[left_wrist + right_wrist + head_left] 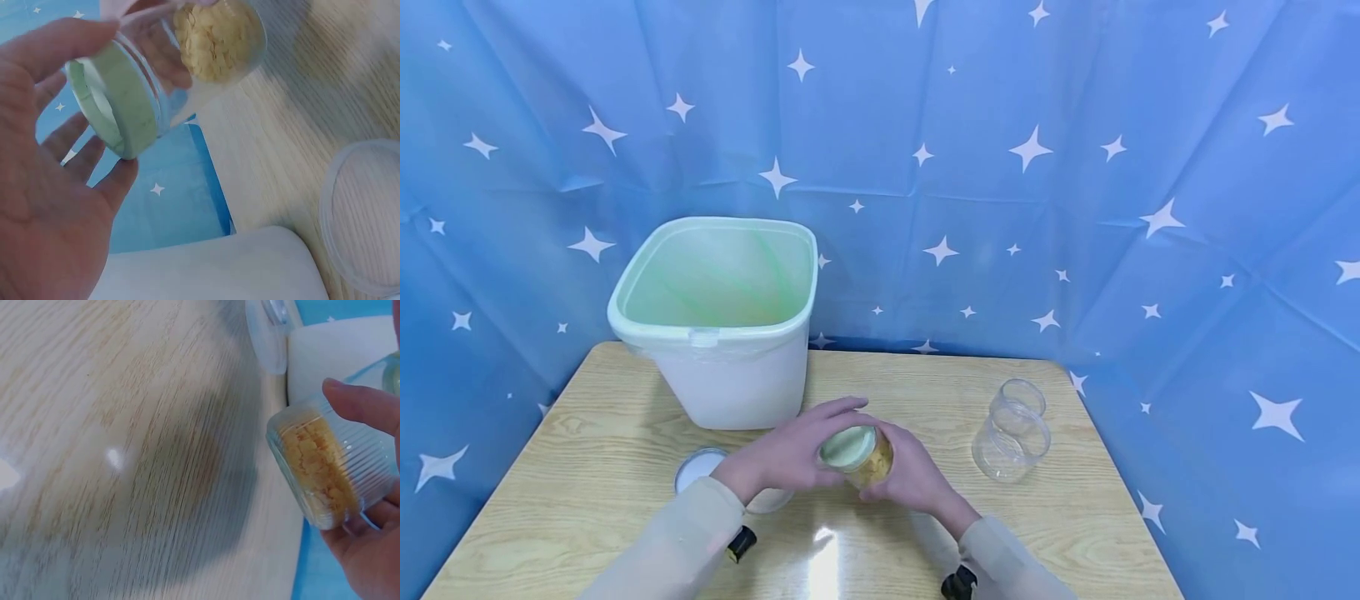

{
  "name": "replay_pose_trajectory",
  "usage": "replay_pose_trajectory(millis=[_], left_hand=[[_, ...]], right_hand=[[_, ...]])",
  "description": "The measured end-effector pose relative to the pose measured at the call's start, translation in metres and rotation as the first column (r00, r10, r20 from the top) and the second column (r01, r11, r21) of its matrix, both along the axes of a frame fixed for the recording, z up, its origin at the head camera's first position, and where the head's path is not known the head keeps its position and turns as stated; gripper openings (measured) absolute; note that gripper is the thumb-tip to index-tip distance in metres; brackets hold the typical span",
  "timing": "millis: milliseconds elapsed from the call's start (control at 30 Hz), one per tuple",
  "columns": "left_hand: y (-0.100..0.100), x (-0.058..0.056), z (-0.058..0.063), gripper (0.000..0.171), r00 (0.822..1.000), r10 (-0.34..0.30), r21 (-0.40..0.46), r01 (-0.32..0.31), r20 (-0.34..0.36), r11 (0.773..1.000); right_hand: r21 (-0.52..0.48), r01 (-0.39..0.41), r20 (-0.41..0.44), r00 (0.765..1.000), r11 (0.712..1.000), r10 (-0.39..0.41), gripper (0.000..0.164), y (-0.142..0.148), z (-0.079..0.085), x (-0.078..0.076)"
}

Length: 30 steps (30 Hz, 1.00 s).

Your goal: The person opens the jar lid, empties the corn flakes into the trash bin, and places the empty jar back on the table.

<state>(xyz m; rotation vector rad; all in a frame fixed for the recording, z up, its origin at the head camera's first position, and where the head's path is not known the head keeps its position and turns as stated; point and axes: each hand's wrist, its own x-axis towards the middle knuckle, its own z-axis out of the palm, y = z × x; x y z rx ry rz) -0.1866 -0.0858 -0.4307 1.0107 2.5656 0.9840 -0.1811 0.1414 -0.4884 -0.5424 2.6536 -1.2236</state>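
A clear ribbed jar (878, 462) with pale yellow flakes in its bottom is held tilted above the table, its light green lid (848, 448) toward the left. My left hand (793, 450) grips that lid by its edge, thumb on one side and fingers on the other, as the left wrist view shows. Around the jar's body my right hand (913, 475) holds with thumb and fingers. In the right wrist view the flakes (317, 464) lie against the ribbed wall near the base. The lid is on the jar's mouth; whether it is loose I cannot tell.
A white bin (737, 392) with a pale green rim stands at the back left. Two clear jars (1011, 437) stand at the right. Round clear lids (700, 467) lie left, partly behind my left arm. A blue starred curtain (940, 167) hangs behind the wooden table (895, 375).
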Motion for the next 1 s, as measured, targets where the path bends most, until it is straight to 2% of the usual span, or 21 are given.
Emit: replay_pose_trajectory(millis=[67,133,233,367,500,600,700,767,867,1000], left_hand=[[-0.002,-0.001,0.001,0.077,1.0,-0.014,-0.007,0.014,0.004,1.0],[-0.002,-0.001,0.001,0.076,1.0,-0.001,-0.018,0.001,-0.007,1.0],[0.0,-0.002,0.0,0.07,0.996,0.06,-0.05,-0.063,-0.062,0.997],[0.006,-0.001,-0.003,0.076,0.975,0.182,-0.111,-0.196,-0.125,0.974],[0.011,0.0,-0.005,0.087,0.962,0.255,-0.119,-0.265,-0.096,0.957],[0.011,0.0,-0.004,0.093,0.975,0.221,-0.056,-0.223,-0.04,0.973],[0.007,-0.001,-0.002,0.095,0.993,0.119,0.019,-0.12,0.017,0.993],[0.004,-0.001,-0.001,0.096,0.998,0.041,0.048,-0.043,0.053,0.998],[0.001,-0.002,0.001,0.093,0.997,-0.021,0.04,0.018,0.08,0.999],[-0.001,-0.003,0.0,0.081,0.998,-0.028,0.003,0.028,0.057,1.0]], right_hand=[[-0.009,0.0,0.01,1.0,1.0,0.0,0.098,0.0,0.0,0.0],[-0.009,0.003,0.018,1.0,1.0,-0.002,0.097,0.0,0.001,0.001],[0.002,0.004,0.017,1.0,1.0,-0.004,0.094,0.001,0.001,0.001],[0.02,0.004,0.004,1.0,1.0,-0.004,0.09,0.001,0.001,0.001],[0.039,0.0,-0.012,1.0,0.999,0.001,0.091,0.0,0.001,0.001],[0.049,0.001,-0.015,1.0,0.999,-0.001,0.092,0.0,0.001,0.0],[0.051,0.0,-0.022,1.0,0.999,0.001,0.092,0.001,0.001,0.0],[0.05,0.0,-0.029,1.0,0.999,0.002,0.093,0.001,0.001,0.0],[0.056,-0.001,-0.036,0.999,0.998,0.004,0.095,0.002,0.001,0.0],[0.047,-0.02,-0.045,0.999,0.999,0.022,0.096,0.003,0.0,-0.001]])
